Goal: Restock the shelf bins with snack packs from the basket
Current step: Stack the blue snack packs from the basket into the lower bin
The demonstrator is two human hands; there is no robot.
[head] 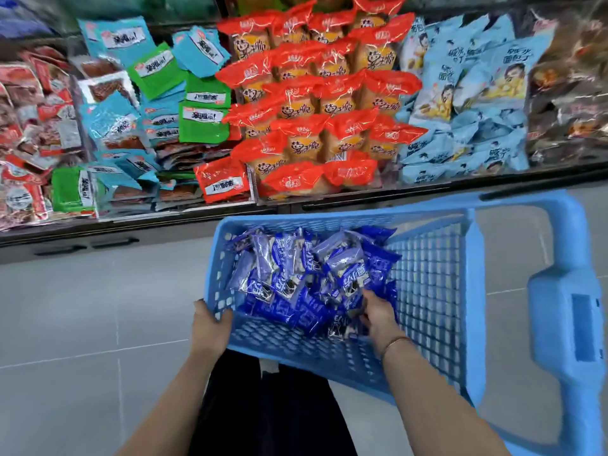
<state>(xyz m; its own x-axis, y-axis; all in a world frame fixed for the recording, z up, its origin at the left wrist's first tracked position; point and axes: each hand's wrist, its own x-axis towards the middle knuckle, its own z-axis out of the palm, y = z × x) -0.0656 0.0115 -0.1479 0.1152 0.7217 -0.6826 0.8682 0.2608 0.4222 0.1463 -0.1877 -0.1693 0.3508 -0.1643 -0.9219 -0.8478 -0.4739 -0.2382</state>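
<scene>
A light blue plastic basket point(437, 291) is tilted in front of me, holding several dark blue snack packs point(296, 274). My left hand point(209, 324) grips the basket's near left corner, fingers curled over the rim. My right hand point(378, 311) is inside the basket, its fingers closed on blue packs at the pile's right side. Behind the basket stand the shelf bins, filled with red-orange packs point(316, 103), pale blue packs point(473, 103) and mixed teal and green packs point(154, 103).
The basket's thick handle point(566, 324) sticks out to the right. More red and brown packs fill the bins at far left point(29, 126) and far right point(569, 103). Grey tiled floor point(92, 307) lies below the shelf edge.
</scene>
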